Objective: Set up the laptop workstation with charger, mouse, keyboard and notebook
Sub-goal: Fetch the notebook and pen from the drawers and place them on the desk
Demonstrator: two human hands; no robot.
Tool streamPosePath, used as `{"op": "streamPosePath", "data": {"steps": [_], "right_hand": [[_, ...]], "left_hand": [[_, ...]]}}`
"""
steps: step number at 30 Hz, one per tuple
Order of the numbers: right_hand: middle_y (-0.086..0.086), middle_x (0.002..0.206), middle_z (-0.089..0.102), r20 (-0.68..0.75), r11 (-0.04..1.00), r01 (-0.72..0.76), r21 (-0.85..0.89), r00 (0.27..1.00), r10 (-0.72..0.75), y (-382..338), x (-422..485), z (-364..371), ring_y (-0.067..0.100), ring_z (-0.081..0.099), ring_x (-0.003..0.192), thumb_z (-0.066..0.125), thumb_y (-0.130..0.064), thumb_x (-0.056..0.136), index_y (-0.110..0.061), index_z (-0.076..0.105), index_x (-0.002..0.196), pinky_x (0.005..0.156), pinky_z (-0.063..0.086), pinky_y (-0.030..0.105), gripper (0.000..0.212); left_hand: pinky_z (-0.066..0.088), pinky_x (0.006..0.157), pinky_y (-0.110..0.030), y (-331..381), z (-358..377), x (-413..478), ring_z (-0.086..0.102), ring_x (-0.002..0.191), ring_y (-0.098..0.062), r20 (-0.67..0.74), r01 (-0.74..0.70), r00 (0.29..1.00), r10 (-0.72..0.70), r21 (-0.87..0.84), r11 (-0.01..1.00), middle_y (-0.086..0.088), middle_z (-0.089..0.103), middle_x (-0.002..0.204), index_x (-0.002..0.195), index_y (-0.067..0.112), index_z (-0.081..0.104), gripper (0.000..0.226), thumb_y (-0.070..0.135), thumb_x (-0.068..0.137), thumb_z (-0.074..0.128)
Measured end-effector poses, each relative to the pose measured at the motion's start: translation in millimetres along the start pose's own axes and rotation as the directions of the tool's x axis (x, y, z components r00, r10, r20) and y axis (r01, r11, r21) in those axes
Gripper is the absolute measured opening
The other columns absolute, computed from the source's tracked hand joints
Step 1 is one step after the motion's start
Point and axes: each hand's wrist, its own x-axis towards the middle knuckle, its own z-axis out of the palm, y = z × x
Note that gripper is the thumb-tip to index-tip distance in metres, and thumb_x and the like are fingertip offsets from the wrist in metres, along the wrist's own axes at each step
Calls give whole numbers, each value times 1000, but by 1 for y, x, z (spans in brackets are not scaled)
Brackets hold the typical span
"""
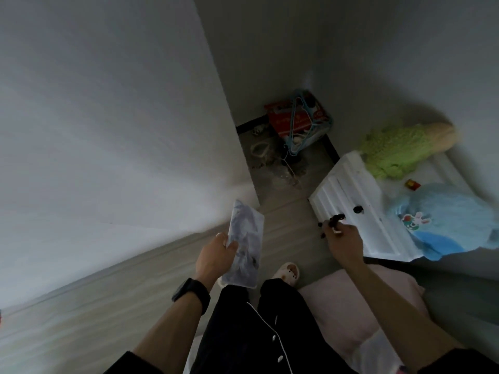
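Note:
My left hand (pixel 216 256), with a black watch on the wrist, holds a thin flat notebook (pixel 247 244) with a grey-blue marbled cover; it is tilted and pointing away from me. My right hand (pixel 344 242) reaches to the front of a white bedside cabinet (pixel 348 190), with its fingers closed around a small black drawer handle (pixel 334 219). A second black knob (pixel 357 210) sits just beyond it. No laptop, charger, mouse or keyboard is in view.
A green plush (pixel 399 149), a blue plush (pixel 445 222) and a small red box (pixel 412 184) lie on the cabinet top. A red bag with blue hangers (pixel 297 120) stands in the floor corner. A white wall (pixel 108 130) fills the left, and a pink cushion (pixel 351 306) is at lower right.

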Motion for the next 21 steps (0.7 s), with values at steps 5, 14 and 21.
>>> {"op": "streamPosePath", "data": {"steps": [5, 14, 21], "right_hand": [[2, 75, 67, 199, 997, 65, -49, 979, -54, -51, -59, 38, 20, 63, 75, 56, -37, 100, -16, 64, 76, 73, 42, 34, 32], [3, 64, 64, 480, 946, 300, -119, 852, -210, -141, -162, 188, 19, 58, 60, 57, -40, 99, -7, 66, 74, 59, 40, 30, 42], [-1, 56, 61, 614, 825, 538, -173, 714, -337, -222, -267, 346, 18, 56, 54, 62, -37, 97, -14, 62, 64, 58, 41, 32, 40]], "left_hand": [[44, 72, -33, -61, -8, -20, 64, 101, -34, -30, 109, 993, -114, -121, 987, -11, 69, 104, 99, 17, 54, 22, 39, 95, 51], [45, 74, -35, -251, -54, -84, 64, 100, -35, -117, 282, 915, -387, -503, 817, -14, 69, 102, 88, 19, 52, 22, 39, 95, 53], [40, 69, -32, -431, -83, -152, 57, 80, -26, -134, 350, 738, -662, -763, 544, -5, 64, 84, 78, 19, 52, 27, 40, 96, 53]]}}
